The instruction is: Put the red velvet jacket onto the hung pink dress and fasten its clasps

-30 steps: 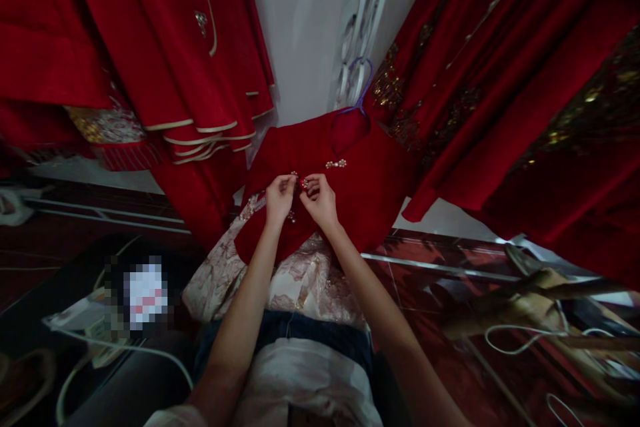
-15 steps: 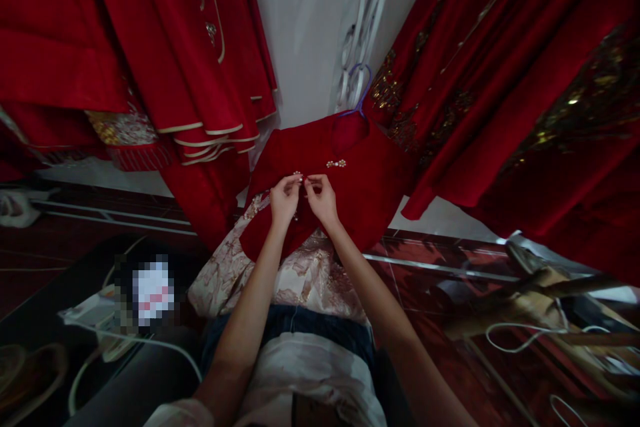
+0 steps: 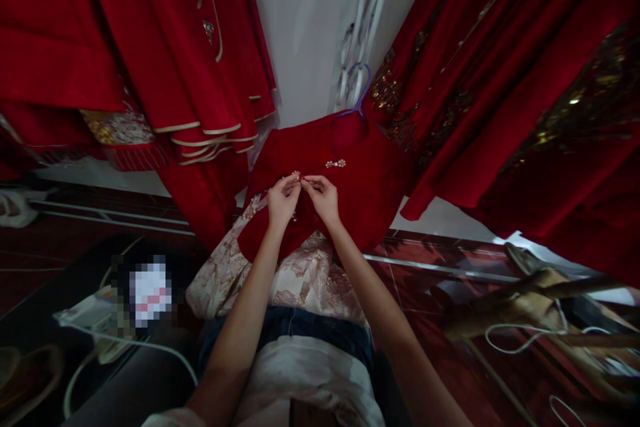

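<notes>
A red garment (image 3: 370, 193) lies over my lap, its neck still on a purple hanger (image 3: 369, 83). A jewelled clasp (image 3: 335, 163) joins its front near the collar. Lower on the front, my left hand (image 3: 283, 200) and my right hand (image 3: 323, 200) meet at the fingertips, both pinching around another small jewelled clasp (image 3: 297, 175). Fingers hide most of that clasp and the garment edge there. Beneath the red cloth lies a pale patterned fabric (image 3: 300, 280) with gold-brown figures.
Red garments with light piping (image 3: 200, 80) hang at the left; red garments with gold embroidery (image 3: 480, 107) hang at the right. White hangers (image 3: 367, 27) hang in the middle. A dark surface (image 3: 75, 273) with a white cable is at left, and a cluttered wooden frame (image 3: 525, 307) at right.
The fingertips of my right hand have moved slightly left and now touch those of my left hand at the clasp. The garment stays where it was.
</notes>
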The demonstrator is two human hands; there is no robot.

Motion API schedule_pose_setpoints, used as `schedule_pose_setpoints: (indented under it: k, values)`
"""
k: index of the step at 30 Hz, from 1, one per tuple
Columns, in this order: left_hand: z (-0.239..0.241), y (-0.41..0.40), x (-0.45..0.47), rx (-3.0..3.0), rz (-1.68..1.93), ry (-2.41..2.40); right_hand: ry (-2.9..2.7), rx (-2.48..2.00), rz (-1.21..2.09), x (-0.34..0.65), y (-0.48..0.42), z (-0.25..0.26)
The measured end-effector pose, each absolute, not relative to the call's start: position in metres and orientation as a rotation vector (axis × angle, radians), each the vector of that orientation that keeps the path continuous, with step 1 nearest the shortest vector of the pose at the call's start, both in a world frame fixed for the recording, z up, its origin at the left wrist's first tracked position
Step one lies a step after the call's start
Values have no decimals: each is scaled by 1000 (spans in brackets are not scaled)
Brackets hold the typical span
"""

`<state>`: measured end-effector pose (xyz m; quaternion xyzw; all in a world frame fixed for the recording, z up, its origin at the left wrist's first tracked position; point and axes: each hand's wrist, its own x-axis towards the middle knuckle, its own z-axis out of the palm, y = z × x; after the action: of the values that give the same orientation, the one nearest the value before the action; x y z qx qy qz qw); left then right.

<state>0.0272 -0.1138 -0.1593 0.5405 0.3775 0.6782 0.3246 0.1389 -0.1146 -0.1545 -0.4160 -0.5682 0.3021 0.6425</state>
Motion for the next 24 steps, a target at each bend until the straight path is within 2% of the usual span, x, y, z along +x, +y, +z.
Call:
schedule_pose_setpoints:
  k: [18,24]
  values:
    - [-163,-119,22,1523,1786,1093,-1486,-1075,348,136,-132,-140]
    - [-167,-113,18,1523,1749,1051,-1526,-1078,397,142,-134,-137]
